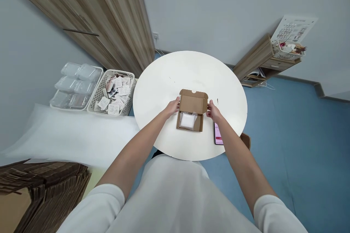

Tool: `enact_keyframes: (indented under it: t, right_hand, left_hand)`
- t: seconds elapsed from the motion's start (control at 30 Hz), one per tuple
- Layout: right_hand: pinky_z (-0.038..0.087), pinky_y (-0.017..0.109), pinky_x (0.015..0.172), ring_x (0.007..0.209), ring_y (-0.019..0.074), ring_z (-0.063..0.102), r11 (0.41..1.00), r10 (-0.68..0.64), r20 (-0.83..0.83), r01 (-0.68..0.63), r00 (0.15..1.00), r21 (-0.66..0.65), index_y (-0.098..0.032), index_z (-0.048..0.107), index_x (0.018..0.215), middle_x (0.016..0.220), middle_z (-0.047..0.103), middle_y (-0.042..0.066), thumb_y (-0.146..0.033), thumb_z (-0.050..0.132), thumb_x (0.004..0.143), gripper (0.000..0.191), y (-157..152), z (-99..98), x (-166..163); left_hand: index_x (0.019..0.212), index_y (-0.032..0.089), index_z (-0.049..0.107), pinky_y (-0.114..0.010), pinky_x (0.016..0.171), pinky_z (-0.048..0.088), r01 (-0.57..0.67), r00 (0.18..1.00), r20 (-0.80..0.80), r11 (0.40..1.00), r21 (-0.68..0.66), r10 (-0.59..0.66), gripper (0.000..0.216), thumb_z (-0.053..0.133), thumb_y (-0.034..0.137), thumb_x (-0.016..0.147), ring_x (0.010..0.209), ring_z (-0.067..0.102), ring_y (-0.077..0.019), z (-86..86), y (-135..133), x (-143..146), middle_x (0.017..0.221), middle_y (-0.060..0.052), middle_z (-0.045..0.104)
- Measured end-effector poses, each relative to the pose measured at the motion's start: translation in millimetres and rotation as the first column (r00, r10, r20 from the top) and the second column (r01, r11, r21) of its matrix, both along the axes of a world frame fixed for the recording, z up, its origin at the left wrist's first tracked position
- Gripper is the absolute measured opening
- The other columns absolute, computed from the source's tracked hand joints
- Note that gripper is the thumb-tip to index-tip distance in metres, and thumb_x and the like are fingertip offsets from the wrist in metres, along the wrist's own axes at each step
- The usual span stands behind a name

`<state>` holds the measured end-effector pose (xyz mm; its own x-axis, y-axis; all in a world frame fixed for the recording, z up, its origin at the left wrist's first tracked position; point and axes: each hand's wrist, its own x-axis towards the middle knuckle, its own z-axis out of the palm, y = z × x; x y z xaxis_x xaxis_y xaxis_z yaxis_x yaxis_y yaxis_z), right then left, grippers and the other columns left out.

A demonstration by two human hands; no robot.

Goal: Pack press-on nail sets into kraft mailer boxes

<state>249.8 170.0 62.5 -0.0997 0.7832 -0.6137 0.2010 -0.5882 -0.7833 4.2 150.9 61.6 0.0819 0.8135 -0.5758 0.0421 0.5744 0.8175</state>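
Note:
A small brown cardboard box (192, 104) sits near the middle of the round white table (169, 80), its lid raised toward the far side. Inside lies a white packet in clear wrap (187, 120). My left hand (172, 107) grips the lid's left edge, fingers curled on it. My right hand (213, 111) grips the lid's right edge the same way. A phone with a pink screen (218, 134) lies on the table just under my right wrist.
Left of the table stand a white basket of small packets (115, 93) and a tray of clear bags (75, 85). Flat cardboard (41, 185) is stacked at lower left. A wooden cabinet (109, 25) and a low shelf (262, 62) line the wall.

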Motion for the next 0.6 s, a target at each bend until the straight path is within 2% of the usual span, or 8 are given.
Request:
enact_keyframes:
  t: [0.13,0.23,0.4,0.5,0.6]
  right_hand:
    - [0.04,0.023,0.048,0.043,0.0045,0.036,0.986,0.102,0.058,-0.109,0.993,0.124,-0.026,0.053,0.113,0.117,0.052,0.006,-0.06,0.025,0.081,0.054,-15.8,22.1,1.2]
    - [0.042,0.023,0.052,0.047,0.0055,0.039,0.963,0.17,0.098,-0.187,0.98,0.194,-0.029,0.05,0.117,0.118,0.051,0.004,-0.054,0.03,0.082,0.048,-31.6,31.8,5.0]
    - [0.044,0.024,0.06,0.061,0.0082,0.05,0.942,0.219,0.138,-0.247,0.966,0.229,-0.03,0.04,0.126,0.117,0.05,0.003,-0.038,0.041,0.079,0.048,-56.9,25.7,14.1]
    - [0.044,0.027,0.069,0.073,0.011,0.054,0.93,0.242,0.132,-0.269,0.961,0.249,-0.031,0.038,0.127,0.117,0.052,0.003,-0.023,0.045,0.071,0.057,-69.6,18.9,18.4]
    - [0.043,0.03,0.073,0.082,0.014,0.055,0.919,0.275,0.109,-0.294,0.955,0.263,-0.032,0.042,0.124,0.12,0.052,0.002,-0.014,0.045,0.065,0.062,-79.8,15.9,21.8]
  left_hand:
    - [0.112,0.02,0.052,-0.033,0.084,0.041,0.07,0.998,-0.008,0.993,0.1,-0.069,0.06,0.024,0.063,0.08,0.109,0.049,-0.0229,8.4,-11.2,-0.6,0.123,-0.009,0.05]
    - [0.116,0.022,0.049,-0.032,0.086,0.04,0.109,0.994,-0.022,0.981,0.163,-0.107,0.06,0.023,0.062,0.08,0.115,0.044,-0.023,12.4,-26.3,-1.5,0.128,-0.008,0.046]
    - [0.119,0.023,0.047,-0.034,0.085,0.04,0.136,0.987,-0.111,0.976,0.172,-0.118,0.059,0.027,0.061,0.079,0.116,0.041,-0.0234,9.8,-52.1,-5.3,0.13,-0.007,0.043]
    - [0.12,0.022,0.047,-0.034,0.085,0.04,0.156,0.984,-0.111,0.977,0.146,-0.141,0.058,0.021,0.057,0.081,0.112,0.045,-0.0212,4.5,-63.0,-9.1,0.127,-0.007,0.046]
    - [0.122,0.023,0.046,-0.035,0.085,0.04,0.156,0.987,-0.059,0.98,0.121,-0.149,0.06,0.011,0.052,0.083,0.11,0.048,-0.0205,-1.8,-71.2,-13.0,0.125,-0.005,0.049]
